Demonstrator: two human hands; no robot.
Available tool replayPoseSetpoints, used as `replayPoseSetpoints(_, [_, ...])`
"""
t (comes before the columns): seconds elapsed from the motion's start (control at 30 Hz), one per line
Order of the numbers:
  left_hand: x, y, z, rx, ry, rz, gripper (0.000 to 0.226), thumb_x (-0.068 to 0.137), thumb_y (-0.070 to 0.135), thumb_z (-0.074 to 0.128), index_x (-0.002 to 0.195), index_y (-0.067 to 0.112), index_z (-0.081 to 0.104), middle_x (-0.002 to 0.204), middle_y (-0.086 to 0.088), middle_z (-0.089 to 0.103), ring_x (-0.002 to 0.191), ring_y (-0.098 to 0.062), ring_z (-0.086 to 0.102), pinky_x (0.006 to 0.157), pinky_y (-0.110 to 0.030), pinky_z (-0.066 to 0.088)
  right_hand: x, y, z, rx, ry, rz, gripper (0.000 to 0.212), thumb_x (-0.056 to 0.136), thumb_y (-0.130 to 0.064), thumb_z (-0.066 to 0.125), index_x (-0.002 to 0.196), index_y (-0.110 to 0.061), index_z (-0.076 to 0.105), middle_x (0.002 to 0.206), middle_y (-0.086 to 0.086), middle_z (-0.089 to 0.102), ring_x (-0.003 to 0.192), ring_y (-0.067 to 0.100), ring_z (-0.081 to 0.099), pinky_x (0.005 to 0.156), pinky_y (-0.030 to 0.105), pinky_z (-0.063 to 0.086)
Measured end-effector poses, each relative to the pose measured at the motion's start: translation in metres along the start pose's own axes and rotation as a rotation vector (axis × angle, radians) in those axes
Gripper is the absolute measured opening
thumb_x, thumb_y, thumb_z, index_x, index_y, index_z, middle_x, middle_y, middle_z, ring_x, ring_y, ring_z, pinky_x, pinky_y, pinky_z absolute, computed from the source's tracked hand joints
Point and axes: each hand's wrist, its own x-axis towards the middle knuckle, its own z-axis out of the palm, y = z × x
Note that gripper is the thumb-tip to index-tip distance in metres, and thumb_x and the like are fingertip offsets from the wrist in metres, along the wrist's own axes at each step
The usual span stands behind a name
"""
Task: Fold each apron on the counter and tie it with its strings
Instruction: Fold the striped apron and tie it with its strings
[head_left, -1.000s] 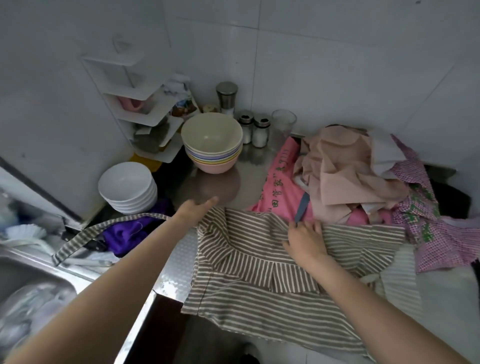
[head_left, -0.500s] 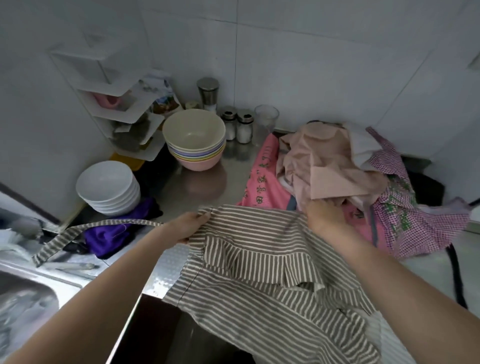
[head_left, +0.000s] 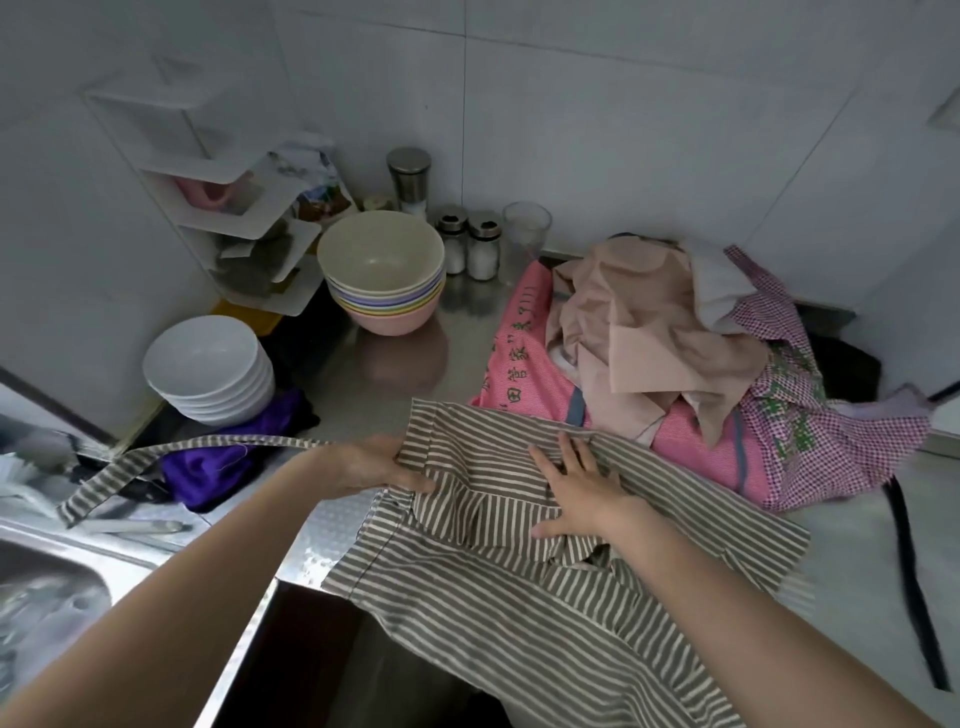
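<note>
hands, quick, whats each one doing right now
Left hand: grips the striped apron at its left edge.
Right hand: open, fingers spread, pressing flat on the apron.

Both hands (head_left: 579, 486) rest on the striped apron (head_left: 519, 587).

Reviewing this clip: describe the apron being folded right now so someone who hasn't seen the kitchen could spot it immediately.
On the steel counter, right of the sink, find the heap of pink and checked aprons. Just in front of it, the striped apron lies spread out and hangs over the counter's front edge, with the left hand gripping its corner and the right hand flat on it. It alone has grey-and-cream stripes.
</note>
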Motion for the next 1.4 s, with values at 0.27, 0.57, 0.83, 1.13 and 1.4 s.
replayPoseSetpoints(0.27, [0.007, 0.02, 0.02, 0.494, 0.36, 0.263, 0.031, 0.09, 0.005, 0.055, 0.12, -0.004, 0.056, 0.12, -0.017, 0.06, 0.111, -0.029, 0.057, 0.091, -0.033, 0.042, -0.005, -0.1, -0.096, -0.151, 0.337, -0.663, 0.062, 0.085, 0.003, 0.045, 0.139, -0.026, 0.038, 0.152, -0.004, 0.027, 0.125, 0.022, 0.038, 0.095, 0.032, 0.037])
replayPoseSetpoints(0.57, [-0.017, 0.044, -0.007, 0.595, 0.078, 0.014, 0.054, 0.08, 0.042, 0.068, 0.125, 0.016, 0.056, 0.124, 0.001, 0.06, 0.111, -0.018, 0.057, 0.099, -0.034, 0.046, 0.024, -0.078, -0.111, -0.252, 0.497, -0.443, 0.016, 0.085, -0.006, 0.045, 0.073, -0.016, 0.041, 0.091, 0.015, 0.059, 0.09, 0.031, 0.059, 0.062, 0.034, 0.032])
replayPoseSetpoints(0.83, [-0.02, 0.068, 0.0, -0.128, 0.226, 0.216, 0.026, 0.092, 0.016, 0.056, 0.117, 0.008, 0.056, 0.097, -0.008, 0.064, 0.084, -0.016, 0.063, 0.074, -0.024, 0.056, 0.014, -0.046, -0.111, 0.483, 0.556, -0.493, 0.034, 0.081, 0.004, 0.053, 0.111, -0.014, 0.053, 0.113, 0.005, 0.057, 0.099, 0.026, 0.059, 0.081, 0.03, 0.046])
replayPoseSetpoints(1.13, [0.0, 0.094, 0.01, 0.327, 0.602, 0.158, 0.016, 0.088, 0.01, 0.054, 0.1, 0.001, 0.06, 0.101, -0.016, 0.068, 0.086, -0.028, 0.069, 0.072, -0.034, 0.056, -0.016, -0.05, -0.077, 0.309, 0.566, -0.182, 0.035, 0.085, -0.014, 0.059, 0.118, -0.008, 0.051, 0.12, 0.012, 0.057, 0.116, 0.028, 0.051, 0.086, 0.029, 0.041])
replayPoseSetpoints(1.4, [-0.013, 0.088, 0.011, -0.203, 0.613, 0.072, 0.011, 0.092, 0.006, 0.047, 0.086, 0.004, 0.056, 0.081, -0.011, 0.059, 0.078, -0.022, 0.058, 0.069, -0.029, 0.052, -0.03, -0.035, -0.092, 0.369, 0.724, -0.105, 0.021, 0.086, -0.006, 0.055, 0.106, -0.013, 0.059, 0.104, 0.005, 0.063, 0.1, 0.022, 0.056, 0.074, 0.025, 0.036])
